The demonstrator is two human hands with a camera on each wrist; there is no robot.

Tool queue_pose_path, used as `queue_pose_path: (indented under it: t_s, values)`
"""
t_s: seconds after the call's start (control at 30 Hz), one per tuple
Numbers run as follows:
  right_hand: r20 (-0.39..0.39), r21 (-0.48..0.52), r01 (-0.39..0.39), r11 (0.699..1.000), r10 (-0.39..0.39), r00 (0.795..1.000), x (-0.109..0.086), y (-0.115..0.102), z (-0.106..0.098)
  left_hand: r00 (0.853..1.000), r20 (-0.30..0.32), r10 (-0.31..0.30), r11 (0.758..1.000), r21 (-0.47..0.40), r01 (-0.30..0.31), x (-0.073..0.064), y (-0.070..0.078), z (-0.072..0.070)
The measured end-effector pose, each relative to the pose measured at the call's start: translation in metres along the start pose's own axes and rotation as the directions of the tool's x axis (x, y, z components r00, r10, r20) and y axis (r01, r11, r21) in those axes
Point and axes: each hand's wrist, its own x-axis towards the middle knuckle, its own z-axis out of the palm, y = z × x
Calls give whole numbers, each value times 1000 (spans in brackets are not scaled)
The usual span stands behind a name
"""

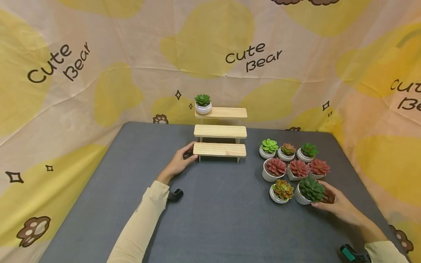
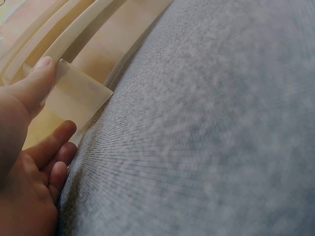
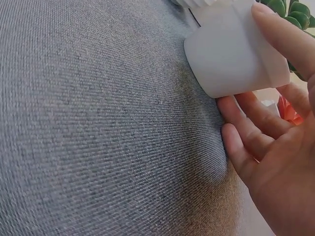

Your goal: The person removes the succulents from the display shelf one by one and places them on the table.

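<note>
A three-tier wooden display stand (image 1: 219,149) is on the dark grey table. At the left end of its lowest step, my left hand (image 1: 179,160) holds it, thumb in front and fingers behind; in the left wrist view the thumb lies by the end panel (image 2: 78,93). On the top step's left end sits a green succulent in a white pot (image 1: 203,105). My right hand (image 1: 335,202) grips a dark green potted succulent (image 1: 311,190) at the front right of a group. In the right wrist view, thumb and fingers curl round its white pot (image 3: 231,59), which is close to the tabletop.
Several potted succulents stand close together on the right: a bright green one (image 1: 269,147), a brownish one (image 1: 287,150), a green one (image 1: 307,151), red ones (image 1: 275,168) and a yellow-orange one (image 1: 282,190). A printed cloth (image 1: 210,44) hangs behind the table (image 1: 210,219).
</note>
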Motion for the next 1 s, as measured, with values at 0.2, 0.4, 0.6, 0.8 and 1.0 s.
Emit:
queue_pose_path:
  t_s: [0.2,0.4,0.6,0.8,1.0]
  values:
    - [-7,-46,-29,998,29,1000,-1,0,0,1000,-3,2,1000,9,-2,0,0,-1]
    - [-2,-121,-116,986,116,993,-5,-5,-7,1000,2,3,1000,30,-3,-1,1,-1]
    - [53,-115,-82,990,89,995,-10,-20,-16,1000,4,-3,1000,20,3,-1,1,0]
    - [87,-52,-2,999,6,996,-7,-37,-26,1000,-6,10,1000,6,-10,-1,1,0]
    - [104,29,63,998,-66,992,2,-46,-34,1000,-7,10,1000,18,-10,-1,2,0]
